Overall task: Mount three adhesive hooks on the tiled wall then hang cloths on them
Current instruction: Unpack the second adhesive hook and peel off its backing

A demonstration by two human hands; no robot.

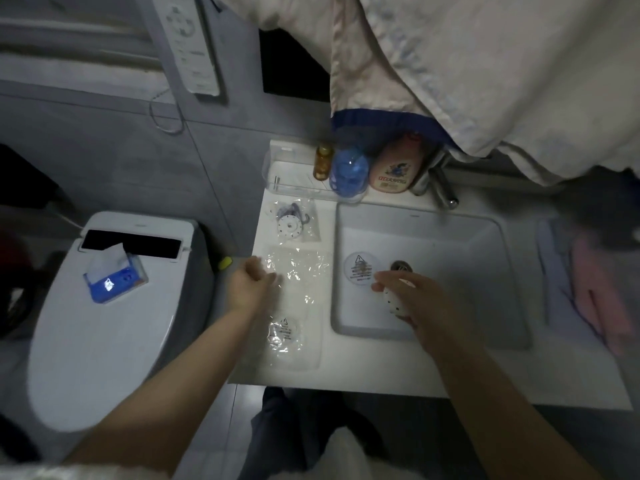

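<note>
The right hand [412,299] holds a white hook [393,301] over the sink [450,230], its fingers curled round it. The left hand [251,280] pinches an empty clear bag [298,271] on the table [346,375]. Beyond the left hand lies a bagged hook [291,221]. Farther off stand bottles [349,174], and cloths [450,64] hang over them.

The sink [512,271] and the desk [346,375] around it look smooth, white and a little shiny, and the toilet lid [104,341] is glossy plastic. The empty bags [298,271] are thin clear plastic (all crinkly, with bright glints), and the tap [445,192] is shiny metal. The cloths [467,64] hanging above look soft and matt, and the wall tiles [104,150] look dull grey.
</note>
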